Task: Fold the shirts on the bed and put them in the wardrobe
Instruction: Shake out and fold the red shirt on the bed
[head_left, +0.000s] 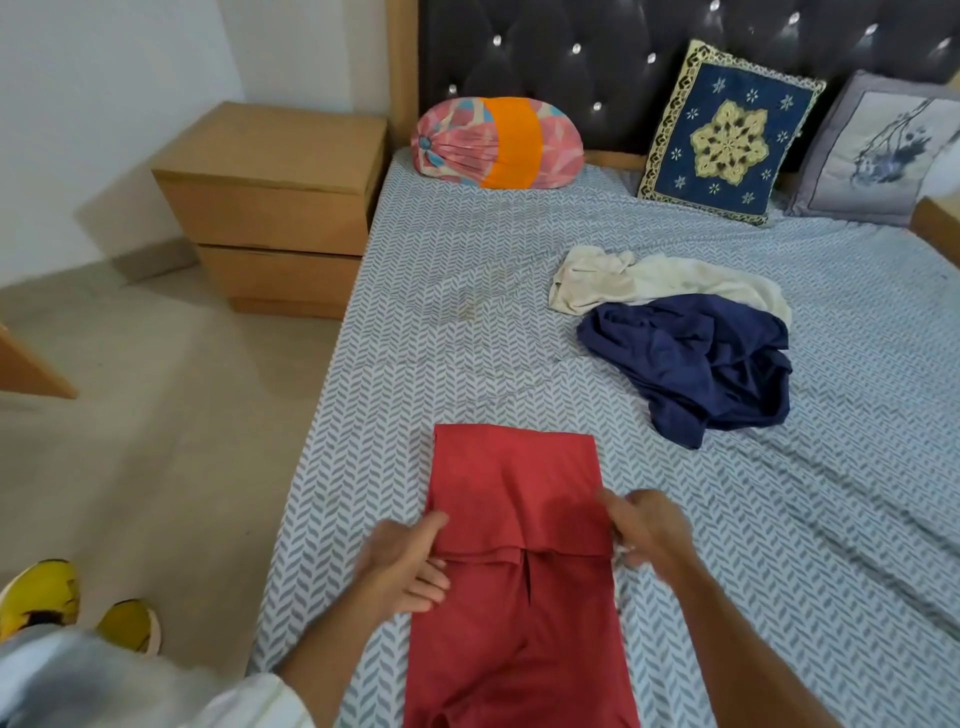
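Note:
A red shirt (519, 613) lies as a long narrow strip on the bed (415, 322), its far end doubled back toward me. My left hand (405, 564) pinches the left corner of that doubled-back flap, thumb on top. My right hand (644, 527) grips the flap's right corner. A crumpled navy shirt (696, 364) lies further back on the right. A crumpled cream shirt (649, 283) lies just behind the navy one, touching it. No wardrobe is in view.
A bolster (493, 143) and two cushions, one navy (727, 135) and one grey (878, 150), lean at the headboard. A wooden nightstand (275, 202) stands left of the bed. My yellow shoes (62, 603) are on the floor at bottom left.

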